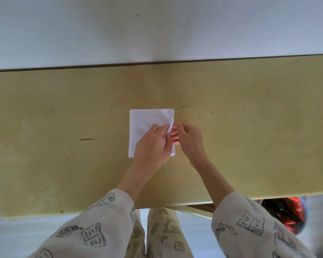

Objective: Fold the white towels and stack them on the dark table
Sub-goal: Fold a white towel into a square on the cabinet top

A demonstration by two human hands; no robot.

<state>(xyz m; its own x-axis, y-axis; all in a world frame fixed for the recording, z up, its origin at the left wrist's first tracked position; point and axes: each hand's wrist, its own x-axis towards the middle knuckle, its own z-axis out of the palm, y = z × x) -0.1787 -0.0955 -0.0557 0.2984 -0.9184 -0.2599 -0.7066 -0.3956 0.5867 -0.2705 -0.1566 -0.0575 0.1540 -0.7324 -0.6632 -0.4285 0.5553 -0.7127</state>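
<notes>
Both the left hand point(154, 141) and right hand point(187, 138) pinch with curled fingers the right edge of the folded towel point(145, 121) mid-table point(63, 127); a careless pull may open the fold

table point(63, 127): bare left and right | obstacle: folded towel point(145, 123) mid-table (under both hands) | wall point(157, 25) behind

surface: yellowish scuffed table point(63, 146) | on it: one folded white towel point(145, 120)
</notes>
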